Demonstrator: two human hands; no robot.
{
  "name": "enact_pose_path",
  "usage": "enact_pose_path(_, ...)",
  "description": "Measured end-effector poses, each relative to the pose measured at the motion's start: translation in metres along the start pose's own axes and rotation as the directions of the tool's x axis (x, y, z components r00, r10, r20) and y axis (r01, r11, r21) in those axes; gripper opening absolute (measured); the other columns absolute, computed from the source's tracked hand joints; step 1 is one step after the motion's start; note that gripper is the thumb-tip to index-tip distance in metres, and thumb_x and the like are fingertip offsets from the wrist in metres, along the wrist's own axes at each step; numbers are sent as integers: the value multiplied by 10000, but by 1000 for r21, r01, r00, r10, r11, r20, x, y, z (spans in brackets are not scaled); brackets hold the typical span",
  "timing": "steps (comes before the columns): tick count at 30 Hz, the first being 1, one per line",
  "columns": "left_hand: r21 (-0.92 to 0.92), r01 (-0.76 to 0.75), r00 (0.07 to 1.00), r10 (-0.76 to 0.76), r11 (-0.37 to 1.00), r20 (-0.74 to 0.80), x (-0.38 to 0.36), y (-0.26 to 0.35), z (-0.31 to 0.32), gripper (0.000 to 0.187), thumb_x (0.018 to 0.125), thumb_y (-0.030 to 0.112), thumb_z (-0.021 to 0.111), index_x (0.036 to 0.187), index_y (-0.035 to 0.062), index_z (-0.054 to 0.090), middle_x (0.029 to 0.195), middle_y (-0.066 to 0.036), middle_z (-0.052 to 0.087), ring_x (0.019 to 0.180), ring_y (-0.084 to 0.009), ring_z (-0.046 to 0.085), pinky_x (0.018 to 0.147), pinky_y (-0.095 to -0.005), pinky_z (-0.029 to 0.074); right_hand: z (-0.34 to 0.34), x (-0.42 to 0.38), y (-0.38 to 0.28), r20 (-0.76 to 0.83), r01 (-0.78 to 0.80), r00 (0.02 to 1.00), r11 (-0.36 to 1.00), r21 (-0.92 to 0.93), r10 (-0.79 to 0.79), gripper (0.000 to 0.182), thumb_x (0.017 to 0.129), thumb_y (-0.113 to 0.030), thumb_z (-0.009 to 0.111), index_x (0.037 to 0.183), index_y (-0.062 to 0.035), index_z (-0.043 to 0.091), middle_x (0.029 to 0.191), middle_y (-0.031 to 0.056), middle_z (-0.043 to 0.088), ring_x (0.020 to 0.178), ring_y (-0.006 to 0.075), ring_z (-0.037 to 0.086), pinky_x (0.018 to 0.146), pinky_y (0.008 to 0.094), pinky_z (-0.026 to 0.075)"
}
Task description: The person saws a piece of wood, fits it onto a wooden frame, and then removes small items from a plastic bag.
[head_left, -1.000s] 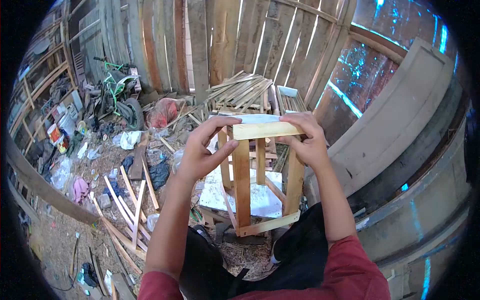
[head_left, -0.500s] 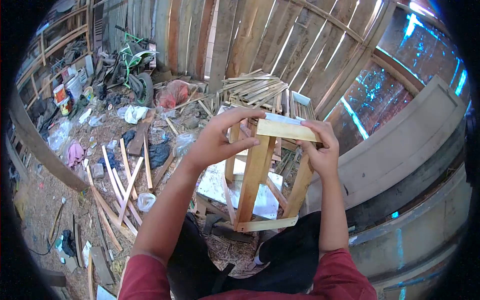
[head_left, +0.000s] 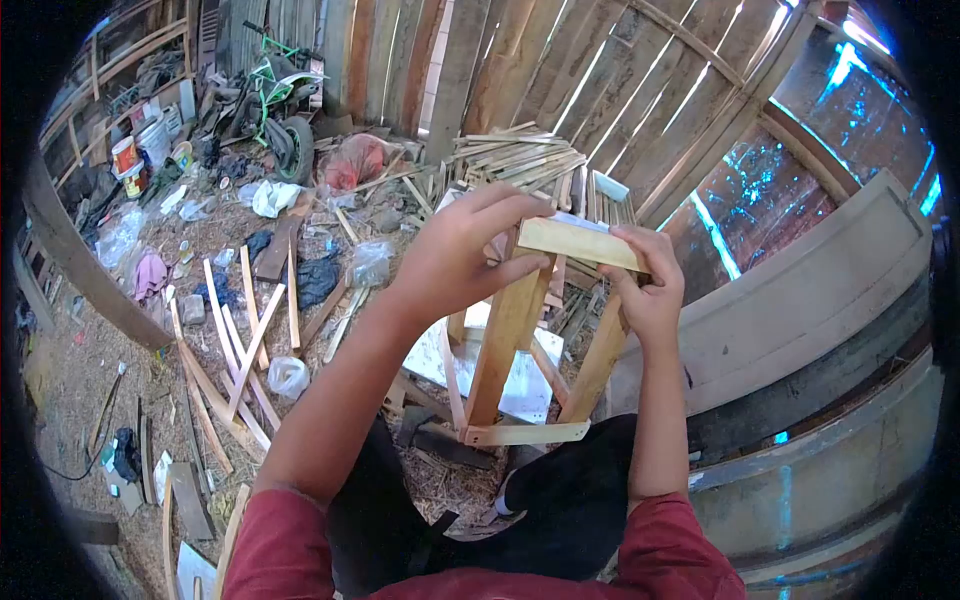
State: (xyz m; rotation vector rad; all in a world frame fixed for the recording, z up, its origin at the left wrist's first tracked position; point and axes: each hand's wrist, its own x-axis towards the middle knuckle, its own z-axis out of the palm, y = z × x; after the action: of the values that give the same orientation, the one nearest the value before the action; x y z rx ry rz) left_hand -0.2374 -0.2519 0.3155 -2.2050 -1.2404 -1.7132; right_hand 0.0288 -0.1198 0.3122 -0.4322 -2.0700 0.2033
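Observation:
A small wooden frame (head_left: pixel 508 335) of pale posts and slats stands upright in front of me, above my knees. A short slat (head_left: pixel 575 243) lies across its top and another slat (head_left: pixel 530 433) crosses the bottom nearest me. My left hand (head_left: pixel 460 250) has its thumb and fingers around the top left corner, with some fingers hidden behind the wood. At the slat's right end, my right hand (head_left: pixel 650 285) grips with the thumb in front and the fingers over the top. A white surface shows just behind the top slat.
A white board (head_left: pixel 525 385) lies beyond the frame. Stacked wooden strips (head_left: pixel 520 155) sit by the plank wall, with loose strips (head_left: pixel 260 340) on the littered ground to the left. A green motorbike (head_left: pixel 275 110) stands at the back; a large curved panel (head_left: pixel 780 290) leans at right.
The lower end of the frame sits slightly higher and further left in view. My left hand has shifted a little up and right at the corner; both hands keep their hold.

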Motion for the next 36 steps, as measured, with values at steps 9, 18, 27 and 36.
enact_pose_path(9,185,-50,999,53,981,-8,3,-4,13,365,854,181,899,1169,62,757,1159,-135,760,1095,-359,742,934,-424,597,5,-1,11,-34,-33,999,999,24,34,474,780,-8,898,1242,-59,804,1241,121,781,1184,281,697,1064,392,527)
enact_pose_path(18,263,-55,998,60,963,-13,3,2,18,360,872,175,887,1196,63,775,1193,-130,774,1123,-341,744,971,-419,583,7,0,14,-43,17,999,999,35,-16,448,806,-40,902,1243,-66,805,1249,109,778,1191,268,692,1048,391,534)
enact_pose_path(27,420,-178,978,206,890,-21,9,2,35,390,875,235,884,1229,104,786,1211,-103,782,1148,-350,737,981,-437,566,5,0,17,-54,48,998,997,66,-44,426,806,-141,936,1208,-71,815,1178,90,798,1148,282,704,1053,407,526)
enact_pose_path(36,295,-24,1000,19,955,22,8,15,45,356,944,136,845,1276,39,764,1249,-103,784,1144,-245,754,992,-351,579,2,-3,20,-95,146,986,986,79,-138,418,810,-198,935,1202,-106,823,1181,91,806,1132,290,715,999,404,544)
